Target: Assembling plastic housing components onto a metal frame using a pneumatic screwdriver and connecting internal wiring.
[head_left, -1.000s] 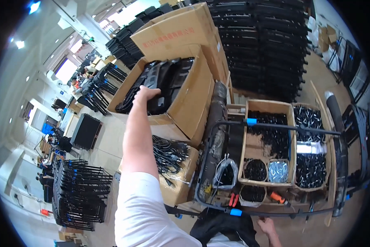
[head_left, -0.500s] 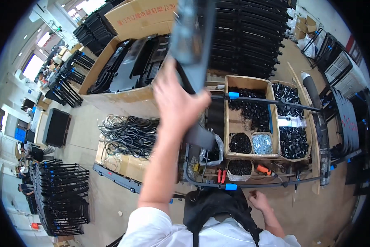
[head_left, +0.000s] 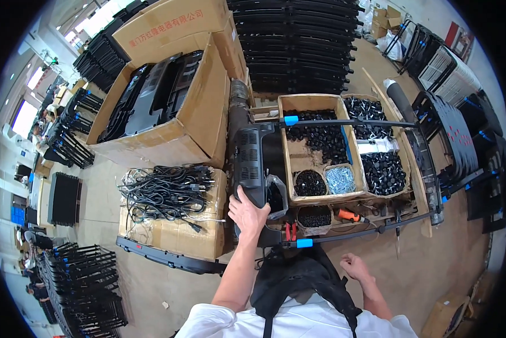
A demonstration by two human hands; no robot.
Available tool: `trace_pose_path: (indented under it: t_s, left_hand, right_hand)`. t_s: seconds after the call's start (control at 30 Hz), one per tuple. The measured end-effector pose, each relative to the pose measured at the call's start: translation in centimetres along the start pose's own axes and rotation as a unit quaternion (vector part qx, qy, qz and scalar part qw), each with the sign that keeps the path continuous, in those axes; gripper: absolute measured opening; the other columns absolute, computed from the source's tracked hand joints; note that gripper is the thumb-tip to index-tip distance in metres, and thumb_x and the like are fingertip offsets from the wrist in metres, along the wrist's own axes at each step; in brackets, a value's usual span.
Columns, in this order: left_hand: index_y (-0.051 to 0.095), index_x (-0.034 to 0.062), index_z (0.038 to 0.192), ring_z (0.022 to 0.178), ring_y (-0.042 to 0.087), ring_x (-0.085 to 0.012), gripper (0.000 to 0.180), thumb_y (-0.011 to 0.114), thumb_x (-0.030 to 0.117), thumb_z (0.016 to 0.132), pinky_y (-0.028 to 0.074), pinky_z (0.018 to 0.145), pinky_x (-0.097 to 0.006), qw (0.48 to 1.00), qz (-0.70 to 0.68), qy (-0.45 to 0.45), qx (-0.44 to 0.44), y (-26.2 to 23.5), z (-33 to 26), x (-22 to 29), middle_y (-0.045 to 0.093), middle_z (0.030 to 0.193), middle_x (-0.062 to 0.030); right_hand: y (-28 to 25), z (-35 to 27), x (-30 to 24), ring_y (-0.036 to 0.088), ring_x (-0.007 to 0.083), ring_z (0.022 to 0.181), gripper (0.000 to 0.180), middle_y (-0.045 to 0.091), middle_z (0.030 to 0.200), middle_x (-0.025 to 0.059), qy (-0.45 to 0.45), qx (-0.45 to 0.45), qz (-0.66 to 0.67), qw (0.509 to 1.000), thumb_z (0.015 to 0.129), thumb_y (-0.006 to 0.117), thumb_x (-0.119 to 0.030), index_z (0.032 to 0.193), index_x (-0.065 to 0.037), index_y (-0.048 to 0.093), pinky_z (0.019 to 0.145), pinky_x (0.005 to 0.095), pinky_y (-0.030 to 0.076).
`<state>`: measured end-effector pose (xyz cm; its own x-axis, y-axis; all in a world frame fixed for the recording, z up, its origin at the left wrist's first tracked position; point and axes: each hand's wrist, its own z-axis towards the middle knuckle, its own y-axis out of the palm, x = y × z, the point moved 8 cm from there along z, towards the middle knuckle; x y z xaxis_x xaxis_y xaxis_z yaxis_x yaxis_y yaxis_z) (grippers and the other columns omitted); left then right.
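My left hand [head_left: 248, 215] grips the near part of a long black plastic cover [head_left: 250, 163] with vent slots. Its thumb and fingers spread over the cover's two sides. The cover lies lengthwise at the left end of a black tube frame [head_left: 348, 123] with blue tape pieces. Near my waist, past the frame's near bar, hangs my right hand [head_left: 355, 266], its fingers curled closed. What it holds, if anything, is hidden. A clear plastic bag [head_left: 278, 196] of dark parts sits just right of the cover, and red-handled pliers [head_left: 290, 231] are close to my left hand.
Inside the frame are a cardboard tray [head_left: 312, 152] of black parts and screws, and an orange-handled power tool [head_left: 350, 215]. Left stand a large box [head_left: 151, 138] of black covers and a carton with a pile of black cables [head_left: 168, 191]. Black frames are stacked behind [head_left: 292, 45].
My left hand has brought the cover down from in front of the large box onto the frame's left end. The view has shifted; my right hand stays curled near my waist.
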<state>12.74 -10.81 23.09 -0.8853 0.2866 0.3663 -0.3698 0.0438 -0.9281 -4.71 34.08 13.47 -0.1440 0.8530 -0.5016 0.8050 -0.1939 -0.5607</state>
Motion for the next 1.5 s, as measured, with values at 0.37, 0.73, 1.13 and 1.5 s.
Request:
trace_pose_path:
  t_s: [0.37, 0.73, 1.13, 1.5]
  left_hand:
    - [0.031, 0.0064, 0.159, 0.126, 0.055, -0.0494, 0.118, 0.093, 0.045, 0.067, 0.047, 0.104, -0.059, 0.996, 0.083, 0.025, -0.031, 0.2, -0.2, 1.0, 0.050, 0.142, -0.0325]
    - [0.042, 0.0032, 0.153, 0.126, 0.058, -0.0456, 0.099, 0.091, 0.042, 0.076, 0.050, 0.105, -0.053, 0.965, 0.217, 0.122, 0.084, -0.9, -0.9, 8.3, 0.057, 0.138, -0.0286]
    - [0.058, 0.0009, 0.139, 0.122, 0.061, -0.0415, 0.055, 0.073, 0.030, 0.095, 0.054, 0.102, -0.049, 0.868, 0.235, 0.314, -0.305, 23.2, -11.6, 14.5, 0.064, 0.128, -0.0231]
    - [0.045, 0.0011, 0.148, 0.138, 0.043, -0.0513, 0.075, 0.081, 0.028, 0.087, 0.050, 0.109, -0.057, 0.876, 0.187, 0.226, -0.382, 25.9, -11.7, 11.7, 0.042, 0.148, -0.0314]
  right_hand:
    - [-2.0, 11.7, 2.0, 0.072, 0.0272, 0.080, 0.030, 0.075, 0.086, 0.0143, -0.077, -0.029, 0.111, 0.990, 0.091, 0.067, -0.032, 0.094, -0.003, 0.073, 0.072, 0.0400, 0.055]
    - [6.2, 26.5, 5.5, 0.071, 0.0258, 0.075, 0.029, 0.070, 0.093, 0.0151, 0.287, 0.085, 0.738, 0.605, 0.099, 0.073, -0.026, 0.109, 0.001, 0.066, 0.058, 0.0410, 0.064]
    - [-2.2, 21.5, 9.4, 0.056, 0.0113, 0.061, 0.020, 0.061, 0.080, -0.0001, 0.104, 0.061, 0.688, 0.716, 0.093, 0.075, -0.025, 0.092, -0.010, 0.062, 0.046, 0.0261, 0.039]
    - [-0.1, 9.5, 10.2, 0.064, 0.0145, 0.062, 0.021, 0.068, 0.083, 0.0033, 0.160, 0.070, 0.744, 0.645, 0.102, 0.064, -0.026, 0.112, -0.007, 0.064, 0.043, 0.0298, 0.051]
